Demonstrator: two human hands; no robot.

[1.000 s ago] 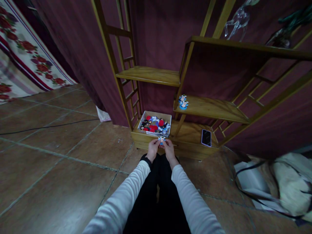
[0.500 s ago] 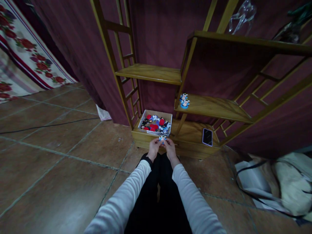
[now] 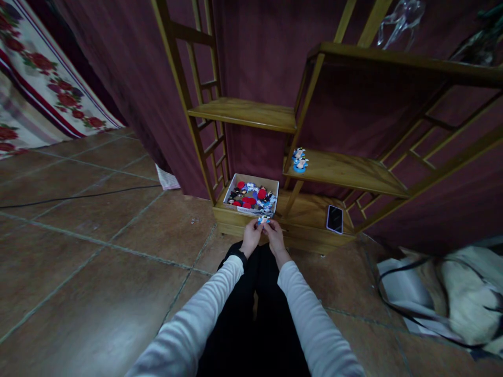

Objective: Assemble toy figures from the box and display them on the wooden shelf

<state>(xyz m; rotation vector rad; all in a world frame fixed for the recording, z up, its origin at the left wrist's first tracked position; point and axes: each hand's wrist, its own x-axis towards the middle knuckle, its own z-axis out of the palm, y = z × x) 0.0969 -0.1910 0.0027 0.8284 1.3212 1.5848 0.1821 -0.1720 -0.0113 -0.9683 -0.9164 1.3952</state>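
Between my fingertips is a small blue-and-white figurine (image 3: 263, 220). My left hand (image 3: 251, 236) pinches it from the left and my right hand (image 3: 275, 235) from the right, both closed. They are just in front of a white cardboard box (image 3: 276, 184) that holds several small figurines with red, black, white and blue parts. Two similar blue-and-white figurines (image 3: 301, 163) stand on the wooden shelf (image 3: 346, 170) to the right, one behind the other. The held figurine's lower part is hidden by my fingers.
A phone (image 3: 335, 219) lies on the cabinet's bottom board at right. Above are another shelf (image 3: 247, 113) and a clear glass ornament (image 3: 401, 23). Bags (image 3: 467, 293) rest on the floor at right; a black cable (image 3: 78, 197) crosses the tiles at left.
The camera view has shifted slightly. Both hands stay at the front of the box with the figurine, which has tilted a little. The shelf figurines have not moved.
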